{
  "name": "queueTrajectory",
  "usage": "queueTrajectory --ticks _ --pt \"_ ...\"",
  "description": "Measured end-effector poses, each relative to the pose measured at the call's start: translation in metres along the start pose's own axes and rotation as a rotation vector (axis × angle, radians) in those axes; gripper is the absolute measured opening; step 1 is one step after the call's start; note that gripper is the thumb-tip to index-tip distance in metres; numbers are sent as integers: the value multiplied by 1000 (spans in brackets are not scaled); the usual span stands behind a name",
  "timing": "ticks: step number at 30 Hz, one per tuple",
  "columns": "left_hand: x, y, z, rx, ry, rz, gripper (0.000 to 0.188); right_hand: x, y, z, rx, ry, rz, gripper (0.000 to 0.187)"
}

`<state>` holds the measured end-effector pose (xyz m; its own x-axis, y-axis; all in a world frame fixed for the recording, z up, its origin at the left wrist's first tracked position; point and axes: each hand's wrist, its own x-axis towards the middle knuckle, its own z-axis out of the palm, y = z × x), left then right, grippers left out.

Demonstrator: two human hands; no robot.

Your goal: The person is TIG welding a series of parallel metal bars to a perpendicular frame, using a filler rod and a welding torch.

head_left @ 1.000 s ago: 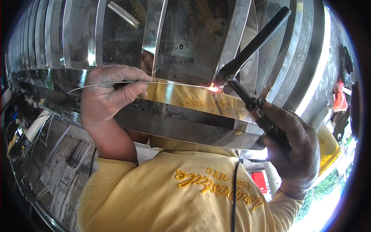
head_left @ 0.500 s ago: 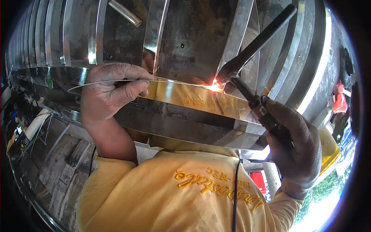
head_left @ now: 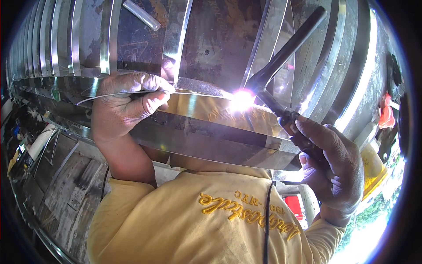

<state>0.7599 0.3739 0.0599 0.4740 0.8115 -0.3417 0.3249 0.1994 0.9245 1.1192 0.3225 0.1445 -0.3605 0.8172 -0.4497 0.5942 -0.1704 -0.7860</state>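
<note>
Between the thumb and fingers of my left hand [head_left: 125, 105] a thin filler rod [head_left: 198, 93] is pinched. Its tail sticks out past the wrist on the left, while the other end runs right into a glare. My right hand [head_left: 336, 165] is wrapped round the handle of a black TIG welding torch [head_left: 290, 50], tilted with its long cap up to the right. Under the torch head a dazzling white-violet arc [head_left: 241, 101] burns at the seam between a shiny metal band [head_left: 189, 104] and an upright metal strip [head_left: 259, 44]. The torch's tip and the rod's end are lost in that glare.
Several upright shiny strips [head_left: 104, 39] line the dark panel above the seam. A short metal tube [head_left: 142, 15] lies on that panel. Worn boards [head_left: 77, 198] show at lower left; a yellow container [head_left: 373, 169] and red plastic [head_left: 386, 114] are at right. A black cord [head_left: 267, 220] hangs over my shirt.
The orange glow at the seam has flared into a bright white-violet arc. The torch and my right hand have shifted slightly left. My left hand and the rod look almost unmoved.
</note>
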Motion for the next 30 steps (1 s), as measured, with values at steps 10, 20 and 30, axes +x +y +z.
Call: queueTrajectory --ticks 10,20,30 --pt "-2 -4 1 33 14 53 15 2 4 3 -18 29 -33 51" --pt "-3 1 5 41 30 12 13 2 4 3 44 14 7 53" --pt "-1 -2 2 39 -14 58 14 4 7 4 -38 43 -78 49"
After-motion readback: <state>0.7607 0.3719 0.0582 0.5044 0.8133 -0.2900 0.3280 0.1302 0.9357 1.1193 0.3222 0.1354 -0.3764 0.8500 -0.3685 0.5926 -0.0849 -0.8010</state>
